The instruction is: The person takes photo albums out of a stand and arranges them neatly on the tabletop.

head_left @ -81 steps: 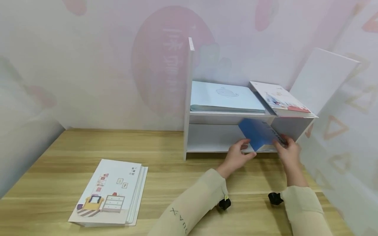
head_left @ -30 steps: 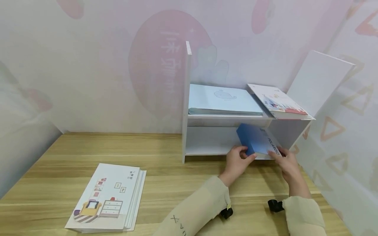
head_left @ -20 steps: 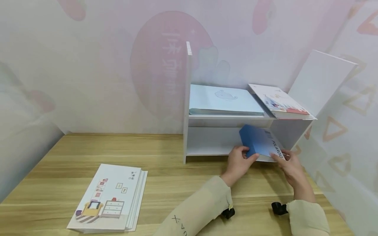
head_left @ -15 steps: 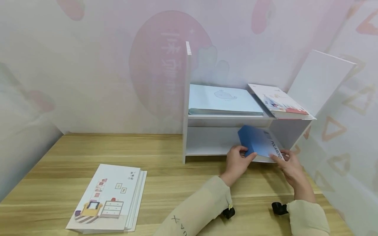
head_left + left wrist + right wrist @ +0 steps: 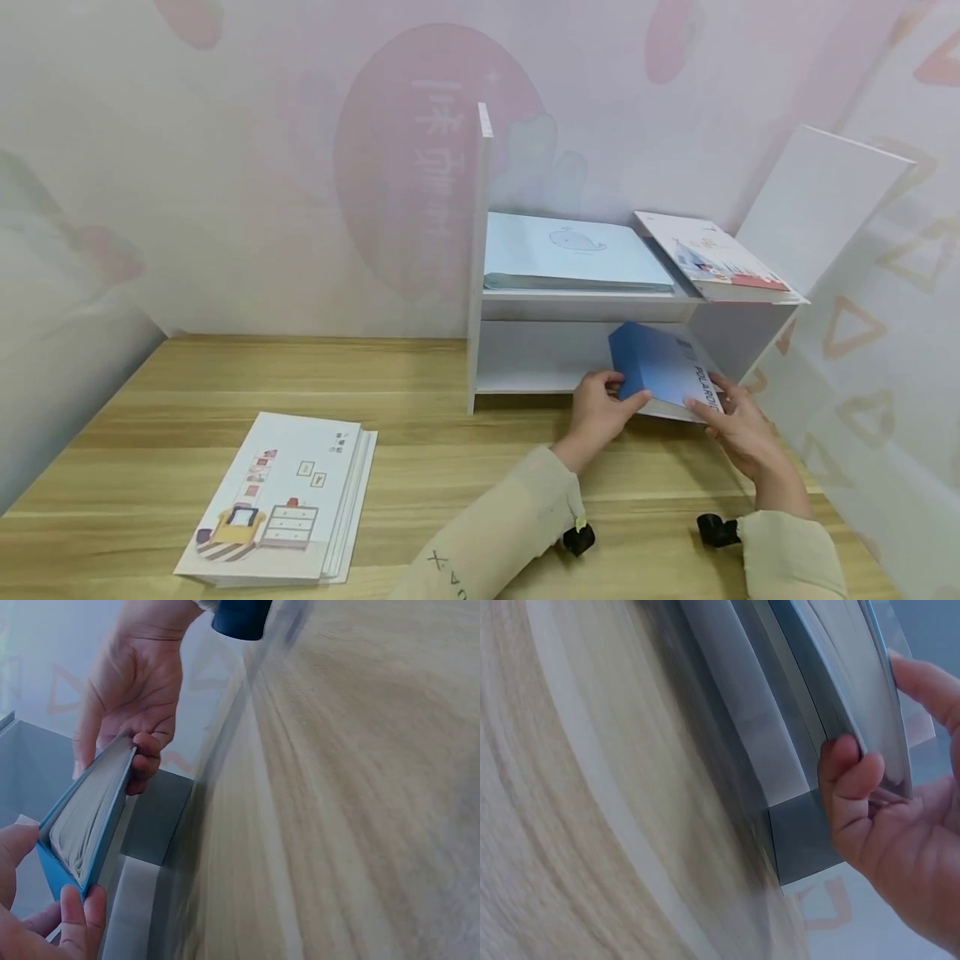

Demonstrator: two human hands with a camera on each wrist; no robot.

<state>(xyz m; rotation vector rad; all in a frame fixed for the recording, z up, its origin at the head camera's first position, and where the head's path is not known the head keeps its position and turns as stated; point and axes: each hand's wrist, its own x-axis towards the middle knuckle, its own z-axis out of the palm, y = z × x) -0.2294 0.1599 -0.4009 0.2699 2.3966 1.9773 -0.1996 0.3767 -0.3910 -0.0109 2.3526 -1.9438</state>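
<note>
With left hand (image 5: 597,412) and right hand (image 5: 738,425) I grip the book (image 5: 663,362) at its near corners; it juts from the shelf (image 5: 543,358), low bay, long axis front-to-back, spine facing the shelf's left panel (image 5: 477,275).

The right hand (image 5: 907,836) grips a book (image 5: 859,682) near the wooden tabletop (image 5: 592,795)
</note>
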